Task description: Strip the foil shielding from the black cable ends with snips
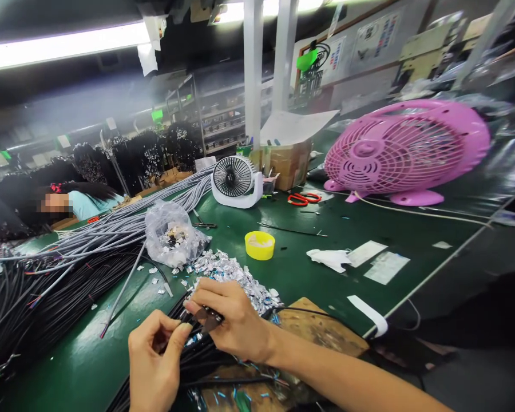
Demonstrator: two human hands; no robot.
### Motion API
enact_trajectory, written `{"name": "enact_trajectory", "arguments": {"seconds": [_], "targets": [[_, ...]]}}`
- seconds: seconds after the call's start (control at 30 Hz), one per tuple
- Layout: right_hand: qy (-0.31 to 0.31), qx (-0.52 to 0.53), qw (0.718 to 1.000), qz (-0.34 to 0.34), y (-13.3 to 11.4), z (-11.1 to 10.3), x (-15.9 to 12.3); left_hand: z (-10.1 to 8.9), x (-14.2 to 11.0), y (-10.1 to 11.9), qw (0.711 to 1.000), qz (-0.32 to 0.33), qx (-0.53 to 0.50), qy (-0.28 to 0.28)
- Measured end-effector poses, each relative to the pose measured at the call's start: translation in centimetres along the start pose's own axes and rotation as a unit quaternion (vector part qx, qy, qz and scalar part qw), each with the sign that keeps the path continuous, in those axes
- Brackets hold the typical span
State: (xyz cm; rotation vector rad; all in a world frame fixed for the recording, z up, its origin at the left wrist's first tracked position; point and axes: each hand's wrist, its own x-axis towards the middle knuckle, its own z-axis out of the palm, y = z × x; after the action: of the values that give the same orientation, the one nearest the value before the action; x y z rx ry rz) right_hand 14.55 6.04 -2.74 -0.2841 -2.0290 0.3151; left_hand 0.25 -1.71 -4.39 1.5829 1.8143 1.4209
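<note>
Low in the middle of the head view, my left hand [157, 357] pinches the end of a black cable between thumb and forefinger. Right beside it, my right hand [234, 317] is closed around a small dark tool [210, 319] with a flat part; its exact kind is unclear. The fingertips of both hands nearly meet at the cable end, which they partly hide. Behind my hands lies a pile of silver foil scraps [240, 277]. More black cables [206, 355] run beneath them, over a worn wooden board [317, 323].
Bundles of grey cables [124, 229] and black cables [77, 292] cover the left of the green table [292, 274]. A plastic bag of scraps [171, 234], yellow dish [260, 246], small white fan [236, 183], red-handled scissors [302, 198] and pink fan [403, 151] stand beyond. A person [92, 200] is at far left.
</note>
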Motion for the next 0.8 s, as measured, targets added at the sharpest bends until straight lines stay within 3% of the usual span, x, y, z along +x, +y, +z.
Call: {"name": "enact_trajectory", "arguments": {"seconds": [0.07, 0.17, 0.2, 0.23, 0.33, 0.4, 0.47, 0.57, 0.6, 0.73, 0.8], "targets": [[0.043, -0.009, 0.999, 0.019, -0.2, -0.6, 0.4, 0.0, -0.1, 0.1, 1.0, -0.009, -0.017, 0.024], [0.155, -0.016, 0.98, 0.122, -0.3, -1.3, 1.2, -0.5, -0.5, 1.3, 0.998, -0.03, -0.036, 0.049], [0.166, -0.01, 0.975, 0.149, -0.2, -1.4, 1.3, -0.7, -0.7, 1.8, 0.997, -0.036, -0.039, 0.047], [0.149, 0.003, 0.976, 0.161, -0.2, -1.3, 1.3, -0.8, -0.8, 2.3, 0.998, -0.039, -0.04, 0.043], [-0.006, 0.067, 0.99, 0.123, 0.0, -0.6, 0.9, -0.9, -0.9, 3.2, 0.999, -0.028, -0.03, 0.035], [-0.064, 0.113, 0.986, 0.106, 0.0, -0.2, 0.7, -0.7, -0.9, 3.3, 0.999, -0.019, -0.026, 0.031], [-0.084, 0.179, 0.972, 0.13, -0.2, -0.1, 0.7, -0.5, -0.9, 3.3, 0.999, -0.014, -0.024, 0.022], [-0.121, 0.292, 0.927, 0.202, -0.6, -0.3, 0.9, -0.4, -0.9, 3.3, 1.0, -0.01, -0.021, 0.007], [-0.119, 0.293, 0.925, 0.21, -0.6, -0.4, 0.9, -0.4, -1.0, 3.4, 1.0, -0.008, -0.018, 0.006], [-0.039, 0.178, 0.968, 0.173, -0.3, -0.9, 1.1, -0.6, -1.0, 3.6, 1.0, 0.009, 0.0, 0.016], [0.031, 0.196, 0.952, 0.235, 0.2, -1.2, 1.2, -0.7, -1.0, 3.5, 1.0, 0.015, 0.001, 0.021]]}}
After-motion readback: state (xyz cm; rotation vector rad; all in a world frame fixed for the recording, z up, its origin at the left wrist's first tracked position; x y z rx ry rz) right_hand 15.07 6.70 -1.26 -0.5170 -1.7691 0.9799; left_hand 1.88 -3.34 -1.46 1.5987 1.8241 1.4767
